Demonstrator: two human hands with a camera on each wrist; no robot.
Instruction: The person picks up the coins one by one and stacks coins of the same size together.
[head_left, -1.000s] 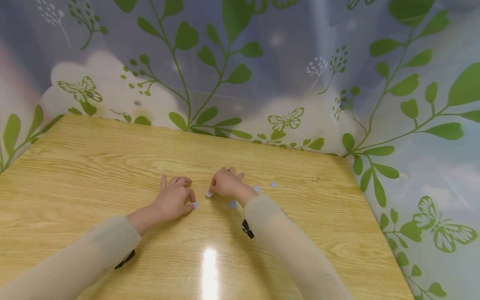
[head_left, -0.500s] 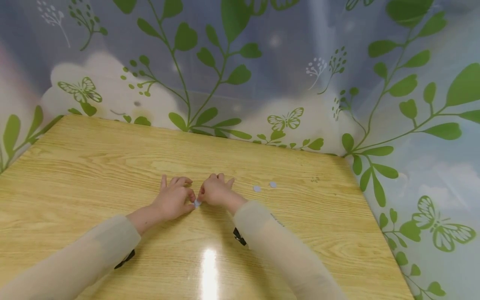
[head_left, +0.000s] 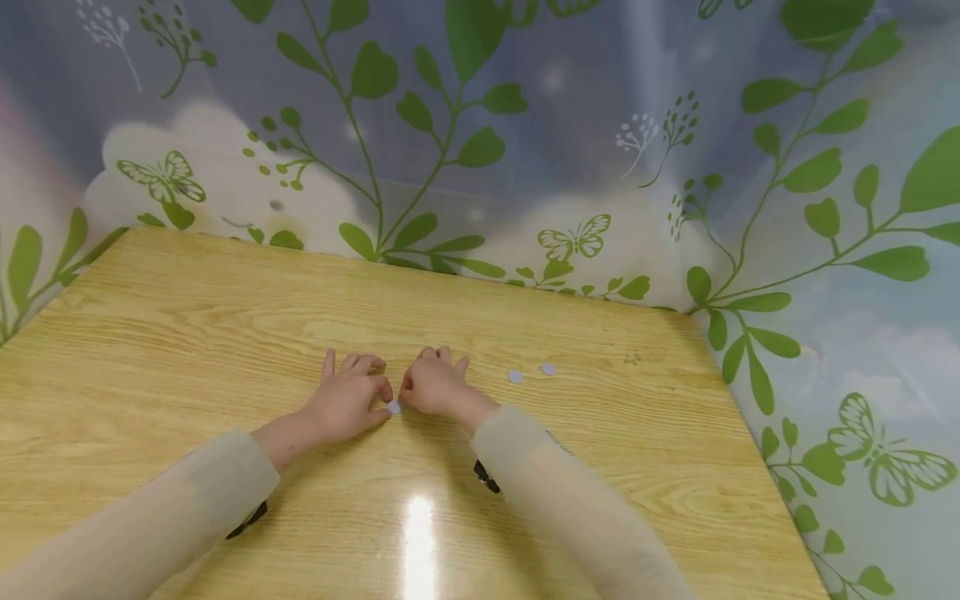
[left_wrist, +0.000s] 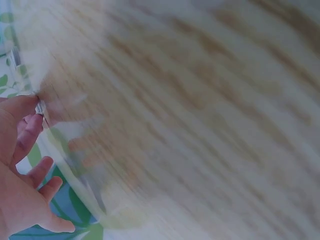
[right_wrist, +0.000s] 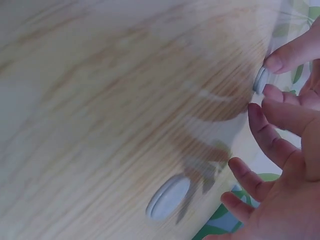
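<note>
Head view: the left hand pinches a small, flat, pale grey-white round disc between thumb and index; the right hand is just beside it, a second disc and third disc apart on its outer side. Left wrist view: the pinched disc is edge-on, indistinct. Right wrist view: right thumb and index sit close together; whether they hold anything cannot be determined.

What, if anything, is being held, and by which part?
The left hand pinches a small white disc by its edge. Whether the right hand, close beside it, holds anything cannot be told.
</note>
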